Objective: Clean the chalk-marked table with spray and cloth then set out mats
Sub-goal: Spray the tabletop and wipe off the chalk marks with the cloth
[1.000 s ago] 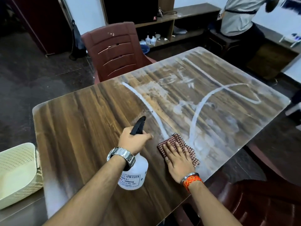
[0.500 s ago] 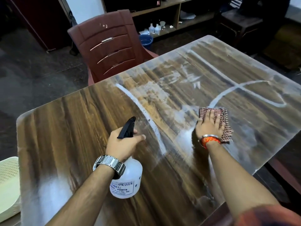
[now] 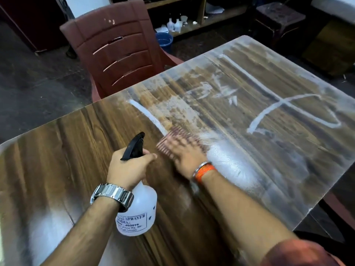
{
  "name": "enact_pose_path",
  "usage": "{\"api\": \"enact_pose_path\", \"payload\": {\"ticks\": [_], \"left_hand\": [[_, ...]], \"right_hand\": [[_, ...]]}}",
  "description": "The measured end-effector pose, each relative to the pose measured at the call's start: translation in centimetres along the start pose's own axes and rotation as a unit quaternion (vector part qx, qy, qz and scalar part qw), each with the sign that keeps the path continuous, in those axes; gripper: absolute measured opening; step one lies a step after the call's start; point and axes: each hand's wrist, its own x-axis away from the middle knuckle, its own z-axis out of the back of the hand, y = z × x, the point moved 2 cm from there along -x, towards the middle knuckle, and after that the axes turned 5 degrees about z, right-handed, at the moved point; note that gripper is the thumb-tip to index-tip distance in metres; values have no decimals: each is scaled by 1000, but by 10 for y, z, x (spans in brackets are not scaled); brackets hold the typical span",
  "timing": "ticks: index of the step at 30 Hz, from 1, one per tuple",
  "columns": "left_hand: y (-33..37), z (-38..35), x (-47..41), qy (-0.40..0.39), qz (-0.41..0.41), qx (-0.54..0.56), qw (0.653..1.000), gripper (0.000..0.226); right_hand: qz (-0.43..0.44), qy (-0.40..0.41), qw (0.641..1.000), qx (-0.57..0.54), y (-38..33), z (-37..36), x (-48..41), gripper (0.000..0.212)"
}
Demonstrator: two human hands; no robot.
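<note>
Right hand [image 3: 187, 159], fingers flat on blurred checked cloth [image 3: 172, 138], swept left to spray bottle [image 3: 140, 208] gripped by left hand [image 3: 128, 168]; chalk [image 3: 267, 114] remains toward table's [image 3: 57, 150] right edge.

chair [image 3: 119, 52] behind table [image 3: 57, 150]; bottle [image 3: 138, 210] on table, just left of cloth [image 3: 178, 139]; chalk marks [image 3: 278, 104] to the right.

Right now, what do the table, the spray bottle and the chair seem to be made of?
The table looks like glossy wood-grain laminate, though it may be varnished wood; its streaked grain mirrors the light. The spray bottle is translucent white plastic with a black plastic trigger head and a printed label. The chair is moulded maroon plastic with a slotted back, scuffed with white flecks.
</note>
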Motion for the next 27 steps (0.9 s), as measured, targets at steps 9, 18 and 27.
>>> {"api": "enact_pose_path", "payload": {"ticks": [9, 18, 27], "left_hand": [[9, 8, -31, 23, 2, 23, 999, 21], [18, 31, -74, 60, -11, 53, 997, 19], [3, 51, -76, 54, 5, 63, 997, 20]], "right_hand": [[-223, 61, 973, 17, 14, -1, -55, 59], [113, -5, 993, 40, -4, -6, -147, 50], [-392, 163, 905, 21, 79, 14, -162, 52]]}}
